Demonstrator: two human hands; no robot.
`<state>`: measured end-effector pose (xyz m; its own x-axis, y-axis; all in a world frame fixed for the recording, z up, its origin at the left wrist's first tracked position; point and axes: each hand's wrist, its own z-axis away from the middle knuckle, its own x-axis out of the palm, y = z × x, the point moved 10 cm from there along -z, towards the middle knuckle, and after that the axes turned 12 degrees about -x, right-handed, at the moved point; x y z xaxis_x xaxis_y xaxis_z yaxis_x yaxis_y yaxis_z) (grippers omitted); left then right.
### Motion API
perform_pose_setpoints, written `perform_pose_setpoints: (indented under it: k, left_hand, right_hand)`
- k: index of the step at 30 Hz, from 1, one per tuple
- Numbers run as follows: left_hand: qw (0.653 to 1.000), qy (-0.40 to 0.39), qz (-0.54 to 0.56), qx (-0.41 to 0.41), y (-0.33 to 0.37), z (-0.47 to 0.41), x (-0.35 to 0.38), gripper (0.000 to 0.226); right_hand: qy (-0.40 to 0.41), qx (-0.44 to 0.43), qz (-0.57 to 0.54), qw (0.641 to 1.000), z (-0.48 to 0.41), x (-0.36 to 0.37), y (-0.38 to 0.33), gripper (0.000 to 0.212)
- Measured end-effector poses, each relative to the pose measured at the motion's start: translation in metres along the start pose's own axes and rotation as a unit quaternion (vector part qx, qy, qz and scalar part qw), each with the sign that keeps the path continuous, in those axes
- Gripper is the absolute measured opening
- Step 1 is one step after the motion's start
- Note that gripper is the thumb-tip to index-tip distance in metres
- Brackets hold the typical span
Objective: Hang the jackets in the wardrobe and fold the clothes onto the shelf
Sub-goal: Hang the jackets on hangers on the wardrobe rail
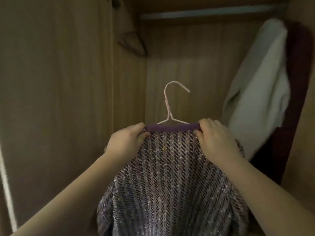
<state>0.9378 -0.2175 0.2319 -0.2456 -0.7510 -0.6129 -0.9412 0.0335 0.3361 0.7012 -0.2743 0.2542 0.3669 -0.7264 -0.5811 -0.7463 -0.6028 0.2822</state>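
Wooden wardrobe fills the view. Purple woven jacket is held up inside it, well below the rail. Cream garment hangs at right. Left hand and right hand each grip a collar end, fingers curled tight. Pale wire hanger pokes up between them.
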Motion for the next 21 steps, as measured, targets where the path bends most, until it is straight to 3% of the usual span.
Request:
perform_pose_setpoints:
  k: [6,11,17,21]
  left_hand:
    - [0.999,0.012,-0.029,0.012,-0.012,-0.103,0.012,0.018]
    - [0.993,0.070,-0.092,0.002,-0.024,-0.170,0.009,0.024]
    - [0.980,0.122,-0.153,-0.027,-0.040,-0.244,0.004,0.030]
    - [0.967,0.170,-0.185,-0.049,-0.049,-0.284,-0.005,0.032]
  right_hand:
    - [0.068,0.021,0.041,0.997,-0.092,0.040,0.021,0.018]
    - [0.104,0.055,0.062,0.991,-0.149,0.070,0.042,0.022]
    - [0.129,0.108,-0.003,0.986,-0.208,0.119,0.043,0.061]
    - [0.147,0.110,-0.052,0.982,-0.251,0.169,0.038,0.074]
